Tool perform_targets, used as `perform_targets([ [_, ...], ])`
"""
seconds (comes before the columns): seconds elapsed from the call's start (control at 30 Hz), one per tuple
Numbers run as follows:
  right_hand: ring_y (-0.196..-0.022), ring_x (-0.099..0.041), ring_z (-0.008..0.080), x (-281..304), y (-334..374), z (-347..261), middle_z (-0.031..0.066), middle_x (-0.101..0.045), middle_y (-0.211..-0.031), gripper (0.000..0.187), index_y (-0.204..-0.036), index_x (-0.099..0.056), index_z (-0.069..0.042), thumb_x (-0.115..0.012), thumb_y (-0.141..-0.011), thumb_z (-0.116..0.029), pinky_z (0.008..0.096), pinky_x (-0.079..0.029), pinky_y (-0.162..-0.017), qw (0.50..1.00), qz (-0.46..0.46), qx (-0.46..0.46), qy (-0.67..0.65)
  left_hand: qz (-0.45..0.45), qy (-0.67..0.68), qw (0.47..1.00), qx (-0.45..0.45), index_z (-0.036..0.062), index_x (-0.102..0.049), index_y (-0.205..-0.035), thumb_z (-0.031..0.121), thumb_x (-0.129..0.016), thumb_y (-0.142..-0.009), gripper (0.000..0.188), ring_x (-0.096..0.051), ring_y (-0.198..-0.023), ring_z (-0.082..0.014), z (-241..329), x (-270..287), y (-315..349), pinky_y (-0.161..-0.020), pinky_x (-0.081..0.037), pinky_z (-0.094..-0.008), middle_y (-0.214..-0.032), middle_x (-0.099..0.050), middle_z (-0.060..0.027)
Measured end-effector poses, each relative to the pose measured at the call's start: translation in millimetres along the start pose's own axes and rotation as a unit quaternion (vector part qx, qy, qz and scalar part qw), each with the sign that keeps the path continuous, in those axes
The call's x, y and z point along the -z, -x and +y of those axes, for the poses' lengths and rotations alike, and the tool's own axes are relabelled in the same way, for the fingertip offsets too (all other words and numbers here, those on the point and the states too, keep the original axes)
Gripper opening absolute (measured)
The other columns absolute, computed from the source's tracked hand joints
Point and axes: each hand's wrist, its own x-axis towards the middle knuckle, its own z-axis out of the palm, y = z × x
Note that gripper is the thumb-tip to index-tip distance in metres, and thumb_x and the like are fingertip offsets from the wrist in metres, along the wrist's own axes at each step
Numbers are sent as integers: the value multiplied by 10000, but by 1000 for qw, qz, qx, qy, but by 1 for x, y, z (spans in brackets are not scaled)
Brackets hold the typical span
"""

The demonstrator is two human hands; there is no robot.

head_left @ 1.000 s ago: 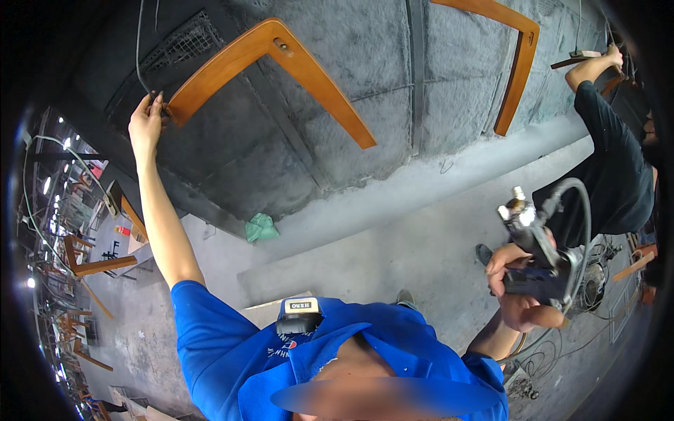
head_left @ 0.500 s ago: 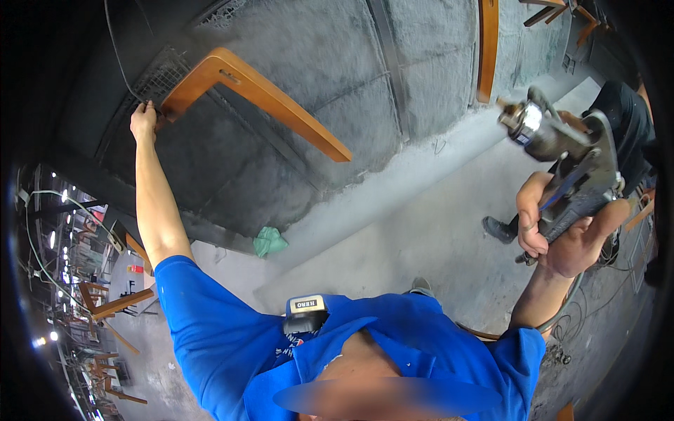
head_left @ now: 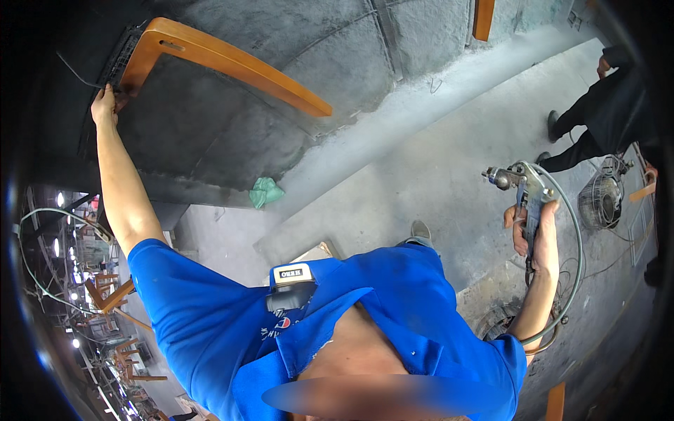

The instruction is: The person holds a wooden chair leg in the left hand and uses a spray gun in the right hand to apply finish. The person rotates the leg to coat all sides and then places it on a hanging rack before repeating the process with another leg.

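Around the work stood a dark, soot-grey wall (head_left: 232,133) at the far side, its lower edge meeting a pale dusted concrete floor (head_left: 435,175). A crumpled green rag (head_left: 265,191) lay at the foot of the wall, between the two arms. A second orange wooden piece (head_left: 482,17) hung at the far right of the wall. A person in dark clothes (head_left: 604,119) crouched at the far right, near a round wire fan (head_left: 599,201). Stacked wooden frames (head_left: 109,295) showed at the near left. Nothing lay between the spray gun and the wall.

Compared with half a second before, the right hand (head_left: 537,242) had dropped from a raised position to a lower one at the right, and the gun's nozzle had turned to point left. The left hand (head_left: 105,109) had kept its place at the corner of the bent wooden part.

The left hand was closed about the near left corner of the angled orange wooden part (head_left: 225,63), which hung against the wall at the far left; the exact finger spread could not be told. The right hand was wrapped tightly round the handle of the metal spray gun (head_left: 523,189), whose hose (head_left: 577,259) looped down beside the forearm.
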Motion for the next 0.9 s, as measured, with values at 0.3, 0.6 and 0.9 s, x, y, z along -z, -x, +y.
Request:
perform_targets([
  [0.3, -393, -388, 58, 1, -9, -13, 90, -630, -707, 1017, -1128, -616, 86, -298, -929, -860, 210, -315, -364, 992, 45, 114, -25, -4, 182, 981, 62, -104, -582, -1219, 230, -646, -1030, 388, -701, -773, -325, 32, -40, 38, -755, -668, -494, -983, -657, -186],
  [0.6, -355, -357, 61, 3, -35, -123, 134, -551, -694, 1093, -1164, -488, 113, -237, -879, -911, 205, -328, -306, 875, -201, 408, -165, -31, 268, 961, 57, -65, -584, -1287, 263, -613, -1048, 407, -681, -996, -329, 76, -94, 118, -860, -605, -476, -1168, -622, -188],
  [0.9, -465, -474, 119, -64, -69, -63, 125, -599, -750, 1058, -1379, -481, -6, -433, -831, -910, 217, -358, -372, 937, -93, 291, -171, 89, 363, 924, -79, 57, -612, -881, 131, -520, -1003, 169, -628, -599, -164, 38, -142, 305, -571, -512, -322, -721, -677, -86],
])
